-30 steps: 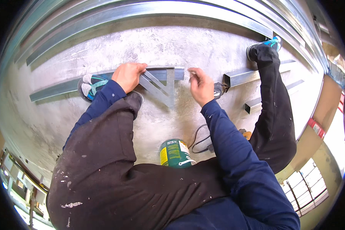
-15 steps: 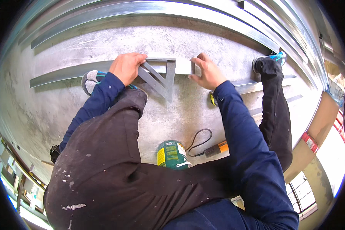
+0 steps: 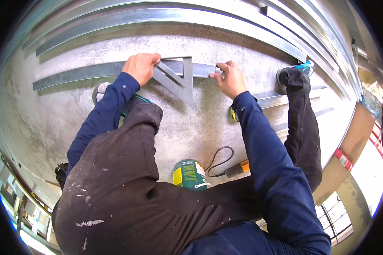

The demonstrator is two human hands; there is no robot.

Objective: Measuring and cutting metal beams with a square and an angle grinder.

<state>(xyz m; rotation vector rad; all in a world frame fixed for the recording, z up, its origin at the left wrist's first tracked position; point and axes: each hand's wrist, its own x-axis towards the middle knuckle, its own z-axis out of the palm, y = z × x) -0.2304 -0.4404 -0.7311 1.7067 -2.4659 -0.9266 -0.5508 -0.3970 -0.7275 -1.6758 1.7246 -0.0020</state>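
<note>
A long grey metal channel [image 3: 81, 75] lies across the concrete floor in front of me. My left hand [image 3: 139, 68] is closed on the left corner of a grey metal triangle square [image 3: 187, 73], which lies over the channel with one corner pointing back toward me. At the channel's right end, my right hand [image 3: 231, 81] has thumb and fingers closed around the edge. The left fingertips are partly hidden behind the hand.
More long metal channels [image 3: 157, 16] lie beyond, and another short piece [image 3: 281, 97] is right of my right forearm. A green bucket [image 3: 189, 173], an orange-and-grey tool [image 3: 238, 168] with a black cord loop, and a partly hidden yellow-black object [image 3: 234, 114] are nearer. My feet stand either side.
My right hand's thumb and fingers have closed from a wider spread onto the channel's end. The channel's face now shows more plainly beside the triangle square, which has shifted slightly up.
</note>
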